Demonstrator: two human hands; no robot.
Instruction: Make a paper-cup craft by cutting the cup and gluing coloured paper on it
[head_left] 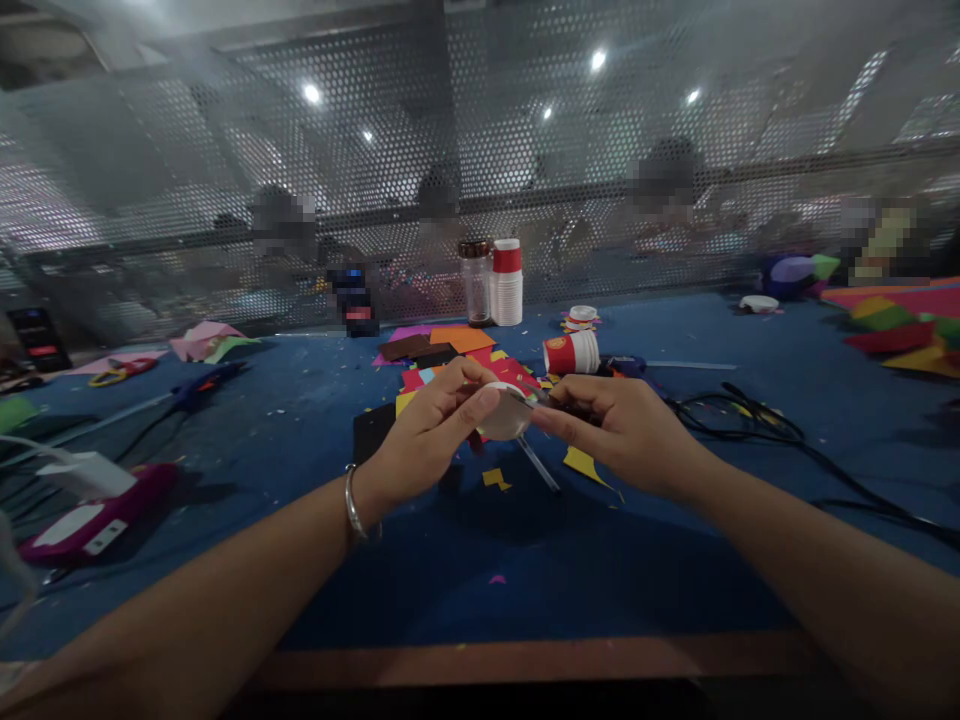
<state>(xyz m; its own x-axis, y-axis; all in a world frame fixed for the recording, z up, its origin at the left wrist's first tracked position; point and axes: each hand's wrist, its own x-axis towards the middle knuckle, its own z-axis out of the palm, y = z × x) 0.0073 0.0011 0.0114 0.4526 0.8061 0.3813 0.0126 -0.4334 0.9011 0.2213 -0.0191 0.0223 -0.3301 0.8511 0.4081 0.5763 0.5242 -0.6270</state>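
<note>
My left hand (442,425) is closed on a white paper cup (504,420), its round end facing me and its outline cut short. Thumb and fingers pinch its left rim. My right hand (622,425) is closed around scissors (541,397), whose metal blades reach the cup's right edge. Most of the scissors' dark handles are hidden by my fingers. Beneath the cup lie coloured paper sheets (463,341), a clear stick (541,466) and yellow scraps (495,479).
A tipped stack of red-and-white cups (571,353) lies just beyond my right hand. Behind stand a jar (475,285) and an upright cup stack (507,290). Black cable (757,425) loops at right. A magenta power strip (97,515) and a glue gun (206,385) are left.
</note>
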